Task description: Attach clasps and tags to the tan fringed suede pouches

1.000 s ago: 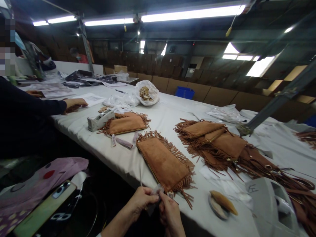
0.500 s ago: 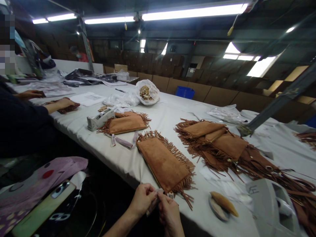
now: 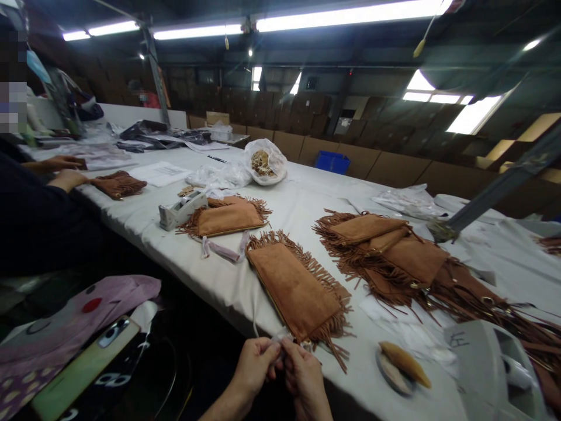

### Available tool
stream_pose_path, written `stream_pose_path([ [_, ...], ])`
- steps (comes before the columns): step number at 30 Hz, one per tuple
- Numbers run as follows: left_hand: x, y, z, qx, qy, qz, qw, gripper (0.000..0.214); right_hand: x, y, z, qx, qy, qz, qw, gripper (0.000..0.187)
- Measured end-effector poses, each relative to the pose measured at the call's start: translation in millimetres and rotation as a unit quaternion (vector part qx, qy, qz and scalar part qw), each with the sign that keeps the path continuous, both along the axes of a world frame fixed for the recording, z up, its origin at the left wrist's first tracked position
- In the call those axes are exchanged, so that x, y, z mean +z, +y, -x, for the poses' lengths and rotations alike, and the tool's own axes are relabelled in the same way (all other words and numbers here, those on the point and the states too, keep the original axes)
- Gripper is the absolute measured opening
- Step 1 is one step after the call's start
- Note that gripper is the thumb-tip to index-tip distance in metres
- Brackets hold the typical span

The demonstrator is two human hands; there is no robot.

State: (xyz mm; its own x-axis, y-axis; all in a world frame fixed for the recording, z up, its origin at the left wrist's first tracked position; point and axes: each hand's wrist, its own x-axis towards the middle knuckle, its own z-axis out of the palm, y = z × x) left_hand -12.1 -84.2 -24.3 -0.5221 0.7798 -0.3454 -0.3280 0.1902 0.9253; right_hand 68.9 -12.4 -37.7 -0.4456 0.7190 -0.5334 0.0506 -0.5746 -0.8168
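Note:
A brown suede pouch (image 3: 293, 289) with fringed edges and a zip along one side lies flat at the table's front edge. Just below its near corner, my left hand (image 3: 254, 369) and my right hand (image 3: 304, 374) meet, fingertips pinched together. Both grip a pale, thin wrapping (image 3: 280, 337); whatever it covers is mostly hidden by my fingers. Behind the pouch, another fringed pouch (image 3: 230, 219) rests beside a tape dispenser (image 3: 183, 210). In front of that one lies a wrapped strip (image 3: 223, 251) with pale ends.
Fringed pouches with straps (image 3: 407, 257) are piled to the right. Nearer are a round dish (image 3: 394, 374) with a tan object and a large grey dispenser (image 3: 486, 368). A co-worker's hands (image 3: 65, 175) are at far left, by a brown fringed item (image 3: 118, 184). A phone (image 3: 87, 368) lies lower left.
My hands have drawn closer together, and the wrapping that hung below my fingers is now mostly covered. The co-worker's hand has pulled back left from the brown fringed item. The view has shifted slightly.

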Motion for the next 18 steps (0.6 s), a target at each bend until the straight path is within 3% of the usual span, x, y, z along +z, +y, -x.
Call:
stream_pose_path([
  [3, -1.9, -0.2, -3.2, 0.012, 0.021, -0.002, 1.0, 0.055, 0.3, 0.1, 0.2, -0.008, -0.012, -0.003, 1.0, 0.051],
  [11, -0.7, 0.0, -8.4, 0.041, -0.028, -0.027, 0.998, 0.05, 8.8, -1.6, 1.6, -0.008, -0.015, -0.02, 1.0, 0.049],
  [18, -4.0, 0.5, -8.3, 0.081, 0.048, -0.03, 0.995, 0.043, 19.3, -3.9, -1.4, 0.008, -0.004, -0.029, 1.0, 0.049],
])
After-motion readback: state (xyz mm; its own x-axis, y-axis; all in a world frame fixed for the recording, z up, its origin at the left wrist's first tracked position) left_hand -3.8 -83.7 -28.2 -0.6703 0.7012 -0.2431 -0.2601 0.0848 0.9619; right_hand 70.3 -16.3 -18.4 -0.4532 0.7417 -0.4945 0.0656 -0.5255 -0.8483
